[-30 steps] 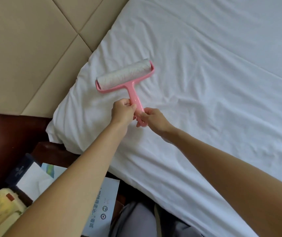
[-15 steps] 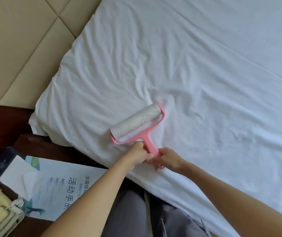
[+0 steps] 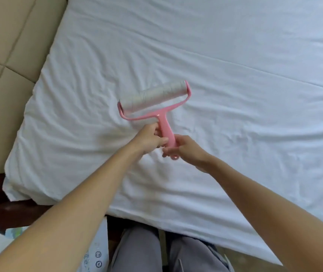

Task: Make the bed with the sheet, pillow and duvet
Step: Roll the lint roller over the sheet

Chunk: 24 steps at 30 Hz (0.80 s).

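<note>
Both hands — left hand (image 3: 149,139), right hand (image 3: 186,149) — are clamped on the lint roller (image 3: 154,102) handle; firmer pressure on the sheet (image 3: 235,95) is likely intended.

The white sheet (image 3: 235,55) lay spread out, creased toward its near corner. A pink lint roller (image 3: 154,101) rested on it, its handle gripped by the left hand (image 3: 147,139) and the right hand (image 3: 187,149).

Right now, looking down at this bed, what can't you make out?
Head view only:
- Handle of the lint roller: its middle is covered by the left hand and right hand.
- Its roll: motion-blurred, so any dirt on it is unreadable.
- leaflet: hidden by the left forearm, cut by the bottom edge, print too small.
- sheet: its far side runs past the frame edges.
</note>
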### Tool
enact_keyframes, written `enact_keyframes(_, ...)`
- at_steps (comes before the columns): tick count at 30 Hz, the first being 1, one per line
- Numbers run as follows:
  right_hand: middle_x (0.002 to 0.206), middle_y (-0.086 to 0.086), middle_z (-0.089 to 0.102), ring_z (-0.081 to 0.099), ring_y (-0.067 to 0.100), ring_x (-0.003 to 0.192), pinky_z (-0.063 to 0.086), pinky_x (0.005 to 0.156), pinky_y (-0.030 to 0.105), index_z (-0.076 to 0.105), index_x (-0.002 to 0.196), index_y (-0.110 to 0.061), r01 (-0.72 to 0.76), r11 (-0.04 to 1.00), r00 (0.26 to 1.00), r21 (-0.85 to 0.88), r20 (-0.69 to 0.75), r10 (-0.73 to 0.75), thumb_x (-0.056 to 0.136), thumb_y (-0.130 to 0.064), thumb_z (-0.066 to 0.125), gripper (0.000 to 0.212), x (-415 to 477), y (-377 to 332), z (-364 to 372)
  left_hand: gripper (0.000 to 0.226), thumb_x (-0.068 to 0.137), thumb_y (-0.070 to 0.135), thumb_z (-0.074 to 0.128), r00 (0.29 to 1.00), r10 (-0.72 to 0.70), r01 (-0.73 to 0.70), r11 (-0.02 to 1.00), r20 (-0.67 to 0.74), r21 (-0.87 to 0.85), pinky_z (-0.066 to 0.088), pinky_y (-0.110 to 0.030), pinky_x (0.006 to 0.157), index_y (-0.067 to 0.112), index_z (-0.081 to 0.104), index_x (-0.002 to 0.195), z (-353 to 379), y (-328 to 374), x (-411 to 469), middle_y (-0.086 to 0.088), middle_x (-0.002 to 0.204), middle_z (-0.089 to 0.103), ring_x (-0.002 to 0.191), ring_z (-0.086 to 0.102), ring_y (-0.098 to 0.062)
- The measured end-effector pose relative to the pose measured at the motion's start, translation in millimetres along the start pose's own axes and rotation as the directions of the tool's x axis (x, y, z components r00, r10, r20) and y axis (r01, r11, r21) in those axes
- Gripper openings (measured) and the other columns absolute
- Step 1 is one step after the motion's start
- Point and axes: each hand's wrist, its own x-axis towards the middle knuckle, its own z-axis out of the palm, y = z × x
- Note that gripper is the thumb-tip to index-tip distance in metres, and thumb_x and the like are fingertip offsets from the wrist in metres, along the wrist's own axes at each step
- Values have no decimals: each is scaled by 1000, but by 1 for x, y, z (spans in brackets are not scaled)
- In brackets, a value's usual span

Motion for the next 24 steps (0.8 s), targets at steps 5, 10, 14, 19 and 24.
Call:
enact_keyframes(5, 79, 7, 57, 55, 11, 64, 45, 53, 11, 52, 104, -6, -3, 979, 992, 205, -121, 29, 93, -2, 51, 13, 12, 5, -15, 28, 91, -4, 50, 998, -49, 52, 997, -37, 56, 45, -20, 66, 2, 53, 118, 8, 19, 39, -6, 85, 59, 67, 54, -9)
enact_keyframes(10, 78, 12, 54, 54, 14, 63, 47, 64, 22, 56, 94, -4, -160, 960, 982, 231, -64, 179, 93, -6, 50, 6, -1, 52, -3, 30, 92, -4, 49, 974, -227, 227, 972, 2, 68, 45, -21, 60, 0, 52, 121, 39, -22, 37, -6, 75, 57, 61, 52, -12)
enact_keyframes(14, 71, 5, 50, 47, 13, 61, 41, 59, 17, 60, 87, -8, -240, 937, 971, 254, 50, 235, 92, -8, 55, 7, -31, 95, 12, 28, 88, -5, 51, 955, -290, 280, 949, 55, 148, 47, -33, 71, -9, 53, 116, 77, -63, 9, -20, 89, 63, 71, 57, -24)
enact_keyframes(19, 69, -2, 52, 47, 10, 61, 39, 55, 14, 57, 82, -17, -244, 942, 968, 228, -6, 252, 88, 2, 52, 20, -64, 130, 26, 34, 84, 2, 58, 927, -350, 312, 920, 137, 237, 48, -42, 97, 0, 54, 118, 106, -75, -17, -18, 115, 64, 108, 60, -31)
enact_keyframes(24, 73, -3, 53, 49, 11, 69, 41, 66, 17, 59, 92, -11, -159, 974, 982, 163, -73, 172, 83, 2, 60, 15, -67, 123, 16, 24, 79, 0, 62, 962, -238, 196, 945, 138, 262, 50, -35, 90, 0, 62, 103, 98, -60, -18, -12, 100, 68, 96, 63, -24)
